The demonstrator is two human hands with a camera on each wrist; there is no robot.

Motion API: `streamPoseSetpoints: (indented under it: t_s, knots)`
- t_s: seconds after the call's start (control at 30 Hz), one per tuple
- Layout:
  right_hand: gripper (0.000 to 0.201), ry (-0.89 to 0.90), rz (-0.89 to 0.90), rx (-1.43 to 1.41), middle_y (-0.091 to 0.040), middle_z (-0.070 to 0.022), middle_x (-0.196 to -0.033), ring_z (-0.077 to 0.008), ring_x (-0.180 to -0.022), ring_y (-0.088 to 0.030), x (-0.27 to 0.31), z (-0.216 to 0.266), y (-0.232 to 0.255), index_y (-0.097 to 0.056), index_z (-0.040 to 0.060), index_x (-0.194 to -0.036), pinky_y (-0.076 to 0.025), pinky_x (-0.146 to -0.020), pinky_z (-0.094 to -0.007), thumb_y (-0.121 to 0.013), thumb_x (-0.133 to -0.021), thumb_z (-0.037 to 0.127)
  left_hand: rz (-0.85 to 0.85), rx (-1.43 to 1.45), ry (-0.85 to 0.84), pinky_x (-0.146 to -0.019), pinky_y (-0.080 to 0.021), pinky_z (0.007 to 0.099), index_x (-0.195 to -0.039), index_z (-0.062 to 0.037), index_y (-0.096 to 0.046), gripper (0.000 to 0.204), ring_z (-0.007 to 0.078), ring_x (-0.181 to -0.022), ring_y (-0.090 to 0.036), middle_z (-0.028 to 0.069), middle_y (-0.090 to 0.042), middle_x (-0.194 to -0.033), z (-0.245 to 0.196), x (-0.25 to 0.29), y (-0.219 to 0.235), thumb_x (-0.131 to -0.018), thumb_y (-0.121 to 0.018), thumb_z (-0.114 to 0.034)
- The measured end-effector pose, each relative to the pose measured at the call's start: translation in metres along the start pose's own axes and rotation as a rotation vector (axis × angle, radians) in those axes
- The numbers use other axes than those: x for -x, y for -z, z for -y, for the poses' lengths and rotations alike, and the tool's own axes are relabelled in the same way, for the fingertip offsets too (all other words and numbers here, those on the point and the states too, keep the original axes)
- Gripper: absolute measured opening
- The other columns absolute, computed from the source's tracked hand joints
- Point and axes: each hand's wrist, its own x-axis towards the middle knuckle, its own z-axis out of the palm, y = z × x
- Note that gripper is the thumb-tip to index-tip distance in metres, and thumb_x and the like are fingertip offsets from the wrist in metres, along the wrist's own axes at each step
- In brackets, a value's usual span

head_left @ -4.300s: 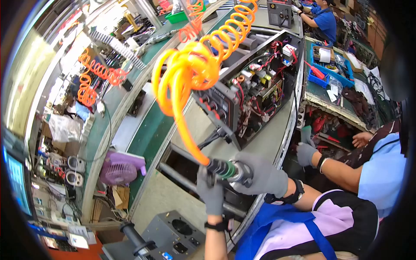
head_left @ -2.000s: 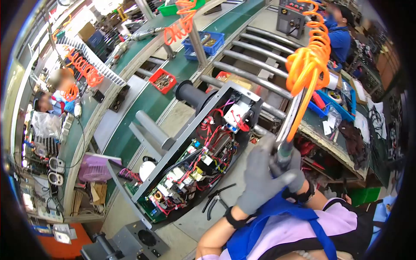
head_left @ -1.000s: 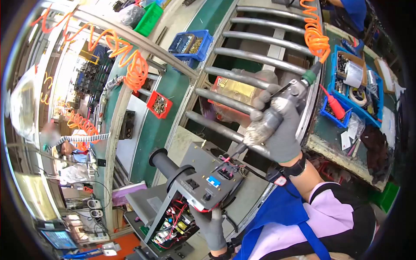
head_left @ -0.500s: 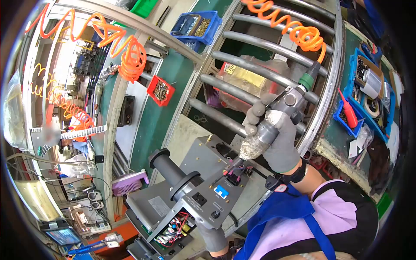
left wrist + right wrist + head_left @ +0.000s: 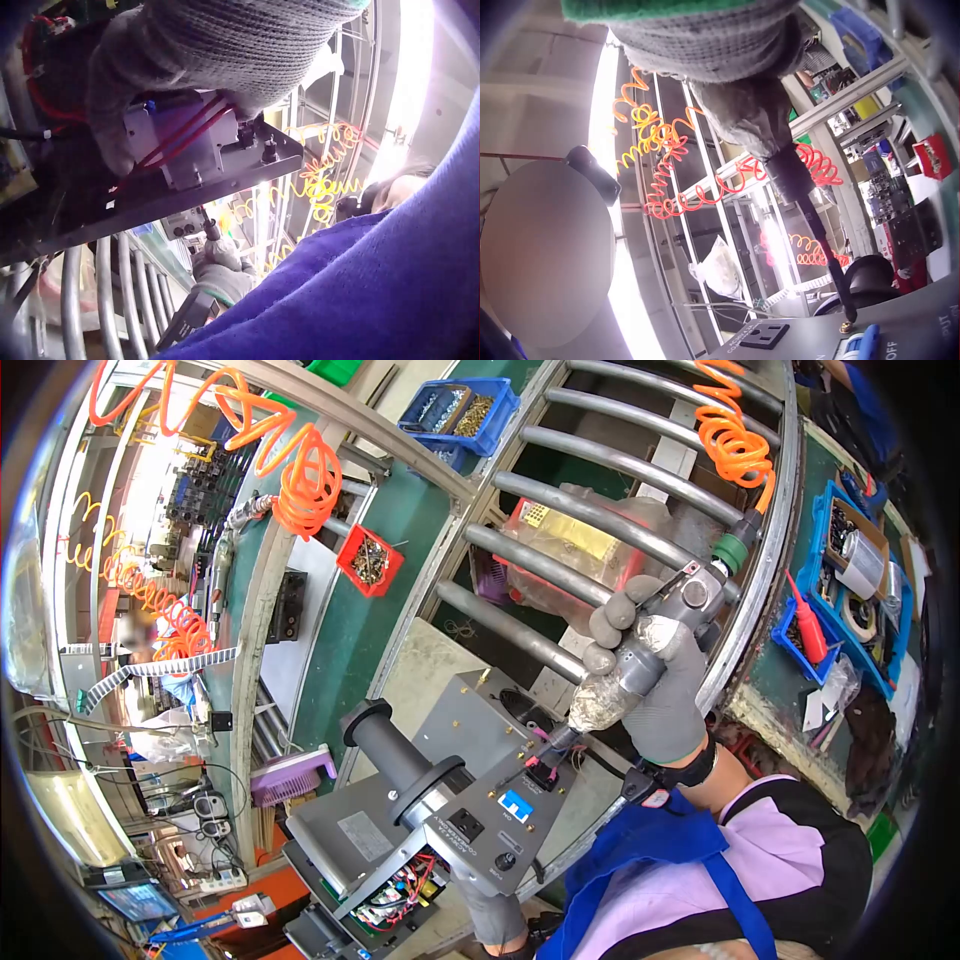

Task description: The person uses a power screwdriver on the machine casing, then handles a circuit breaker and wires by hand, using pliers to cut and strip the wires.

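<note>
In the head view my gloved right hand [image 5: 665, 710] grips an air screwdriver [image 5: 605, 695], its body partly wrapped in worn tape. The long bit [image 5: 826, 247] reaches down to a brass screw [image 5: 846, 328] beside the blue switch [image 5: 868, 343] on a machine's grey panel [image 5: 480, 845]. My gloved left hand [image 5: 492, 915] is at the panel's near edge, mostly hidden under it from above. The left wrist view shows that hand [image 5: 187, 56] with fingers curled round a pale boxy part [image 5: 187, 142] with red wires, just inside the panel.
A black spool holder [image 5: 385, 750] sticks out of the machine. Metal rollers [image 5: 560, 560] lie beyond it. At right are blue bins [image 5: 800, 650] with a red-handled tool [image 5: 805, 622]; a red tray [image 5: 370, 560] of screws is at left. An orange coiled hose [image 5: 735, 450] feeds the screwdriver.
Earlier both hands were at the screwdriver and its hose end. The machine has been turned, panel toward me; the left hand has moved to it, while the right hand brought the bit to the panel.
</note>
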Motion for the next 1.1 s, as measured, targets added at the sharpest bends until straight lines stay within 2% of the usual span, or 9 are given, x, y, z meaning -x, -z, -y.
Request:
streamPoseSetpoints:
  t_s: [0.27,0.43,0.57,1.03,1.1]
  knots:
    - [0.032,-0.005,0.033,-0.019,-0.052,-0.0033,-0.094,-0.0166,-0.083,-0.052,0.004,0.002,0.000,-0.051,0.0136,-0.114,-0.050,-0.067,-0.0318,-0.050,-0.082,0.013,-0.019,0.004,0.000,-0.097,-0.049,0.0446,-0.145,-0.0071,-0.035,0.061,0.0257,-0.120,-0.054,0.0121,-0.050,-0.133,0.001,0.021,0.014,-0.097,-0.053,-0.040]
    - [0.032,-0.004,0.078,-0.022,-0.053,-0.0022,-0.095,-0.0153,-0.084,-0.052,0.005,0.001,0.004,-0.051,0.0149,-0.115,-0.050,-0.068,-0.0305,-0.052,-0.083,0.016,-0.011,0.036,0.010,-0.097,-0.049,0.0448,-0.145,-0.0074,-0.035,0.061,0.0258,-0.120,-0.054,0.0119,-0.049,-0.133,0.003,0.003,0.009,-0.097,-0.053,-0.040]
    - [0.033,0.004,0.045,-0.008,-0.054,-0.0023,-0.096,-0.0149,-0.086,-0.052,0.007,0.001,0.004,-0.051,0.0145,-0.116,-0.050,-0.069,-0.0297,-0.054,-0.084,0.018,0.007,0.052,0.018,-0.097,-0.050,0.0450,-0.145,-0.0076,-0.035,0.061,0.0259,-0.120,-0.053,0.0118,-0.049,-0.133,0.005,-0.008,0.005,-0.097,-0.053,-0.040]
    - [0.033,-0.011,0.014,0.005,-0.053,-0.0029,-0.097,-0.0152,-0.085,-0.052,0.007,0.001,0.004,-0.051,0.0146,-0.115,-0.050,-0.068,-0.0288,-0.055,-0.083,0.020,0.029,0.070,0.037,-0.097,-0.050,0.0458,-0.145,-0.0086,-0.035,0.060,0.0261,-0.121,-0.053,0.0112,-0.049,-0.134,0.009,-0.014,0.008,-0.097,-0.053,-0.040]
    - [0.034,-0.007,0.103,-0.021,-0.053,-0.0034,-0.097,-0.0155,-0.085,-0.052,0.005,0.001,0.007,-0.051,0.0149,-0.115,-0.050,-0.067,-0.0289,-0.057,-0.082,0.022,0.028,0.076,0.039,-0.097,-0.050,0.0459,-0.145,-0.0087,-0.035,0.060,0.0261,-0.121,-0.052,0.0112,-0.049,-0.134,0.009,-0.013,0.009,-0.097,-0.053,-0.040]
